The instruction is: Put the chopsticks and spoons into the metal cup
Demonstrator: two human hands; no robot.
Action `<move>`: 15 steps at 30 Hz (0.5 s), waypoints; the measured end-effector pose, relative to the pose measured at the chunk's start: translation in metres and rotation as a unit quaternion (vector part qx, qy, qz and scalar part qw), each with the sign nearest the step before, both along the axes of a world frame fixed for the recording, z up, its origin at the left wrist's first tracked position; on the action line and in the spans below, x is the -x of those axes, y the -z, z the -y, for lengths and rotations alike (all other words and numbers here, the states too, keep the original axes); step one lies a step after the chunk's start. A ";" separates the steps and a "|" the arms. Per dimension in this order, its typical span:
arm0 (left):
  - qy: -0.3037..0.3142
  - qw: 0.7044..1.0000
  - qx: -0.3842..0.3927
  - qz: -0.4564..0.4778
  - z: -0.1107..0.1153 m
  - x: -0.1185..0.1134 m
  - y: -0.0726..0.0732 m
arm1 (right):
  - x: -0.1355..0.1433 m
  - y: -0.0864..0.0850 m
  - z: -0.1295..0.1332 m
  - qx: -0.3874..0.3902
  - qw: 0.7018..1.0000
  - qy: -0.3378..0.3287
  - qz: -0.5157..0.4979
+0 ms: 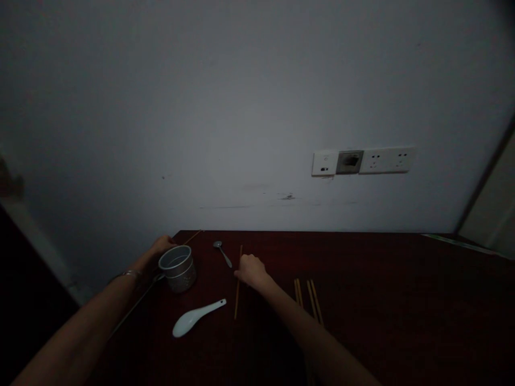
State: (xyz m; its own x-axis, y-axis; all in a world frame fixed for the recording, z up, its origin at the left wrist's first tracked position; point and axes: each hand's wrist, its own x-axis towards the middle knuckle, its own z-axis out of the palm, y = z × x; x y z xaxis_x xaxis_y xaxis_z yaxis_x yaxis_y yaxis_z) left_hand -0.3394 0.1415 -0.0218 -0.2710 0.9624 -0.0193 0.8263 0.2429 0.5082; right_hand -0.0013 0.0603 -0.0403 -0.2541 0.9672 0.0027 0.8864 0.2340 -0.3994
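My right hand is closed on a wooden chopstick near the middle of the dark red table. At the table's back left corner, my left hand is partly hidden behind a grey metal cup; a thin stick extends to the right from beside it, and its fingers are too hidden to read. Between the cup and my right hand lies a small metal spoon. A white ceramic spoon rests in front of the cup.
Two pairs of chopsticks lie right of the middle, partly behind my right forearm. The pale wall rises at the table's back edge, with sockets and switches on it. A pale strip lies at the back right.
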 end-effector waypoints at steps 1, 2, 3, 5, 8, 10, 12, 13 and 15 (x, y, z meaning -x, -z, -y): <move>0.003 1.000 0.007 -0.003 -0.001 -0.001 0.004 | 0.000 0.001 -0.001 0.004 1.000 0.001 -0.002; 0.005 1.000 0.011 -0.006 -0.003 -0.001 0.007 | 0.000 0.001 -0.001 0.005 1.000 0.001 -0.003; 0.006 1.000 0.012 -0.009 -0.004 -0.001 0.009 | 0.000 0.002 -0.002 0.006 1.000 0.002 -0.004; 0.007 1.000 0.008 -0.013 -0.007 0.001 0.012 | 0.001 0.002 -0.002 0.007 1.000 0.005 -0.001; 0.013 1.000 0.003 -0.015 -0.010 0.002 0.014 | 0.001 0.002 0.000 0.003 1.000 0.000 0.012; 0.019 1.000 -0.003 -0.014 -0.010 0.002 0.014 | 0.002 0.001 0.002 -0.001 1.000 -0.008 0.020; 0.022 1.000 -0.008 -0.012 -0.009 0.001 0.014 | 0.003 0.001 0.003 -0.005 1.000 -0.013 0.027; 0.022 1.000 -0.011 -0.009 -0.008 0.001 0.015 | 0.003 0.001 0.004 -0.006 0.999 -0.013 0.031; 0.019 1.000 -0.016 -0.005 -0.006 0.000 0.015 | 0.004 0.001 0.004 -0.004 0.999 -0.011 0.036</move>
State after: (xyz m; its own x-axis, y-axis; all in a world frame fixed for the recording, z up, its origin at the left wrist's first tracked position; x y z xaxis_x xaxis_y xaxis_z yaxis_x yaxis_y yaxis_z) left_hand -0.3395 0.1471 -0.0373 -0.2340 0.9721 0.0136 0.8400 0.1952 0.5063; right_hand -0.0054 0.0558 -0.0416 -0.2754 0.9613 -0.0084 0.9076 0.2571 -0.3318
